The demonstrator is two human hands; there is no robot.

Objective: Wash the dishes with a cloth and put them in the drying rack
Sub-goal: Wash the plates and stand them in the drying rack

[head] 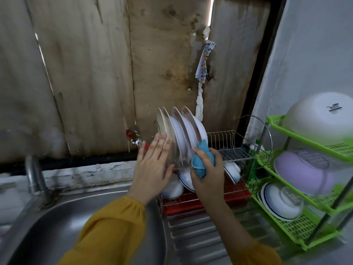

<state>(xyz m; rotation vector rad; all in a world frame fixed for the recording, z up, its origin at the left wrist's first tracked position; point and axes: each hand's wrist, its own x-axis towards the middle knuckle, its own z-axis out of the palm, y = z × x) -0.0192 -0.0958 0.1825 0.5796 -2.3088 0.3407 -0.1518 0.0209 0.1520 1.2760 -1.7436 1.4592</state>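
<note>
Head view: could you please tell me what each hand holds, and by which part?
The right hand grips the blue cloth, bunched in its fist. The left hand holds nothing; its straight fingers lie against the leftmost plate.

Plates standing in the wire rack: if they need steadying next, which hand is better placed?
The left hand, probably. Its straight fingers lie flat against the outermost plate, and it holds nothing. The right hand is occupied, gripping the blue cloth.
</note>
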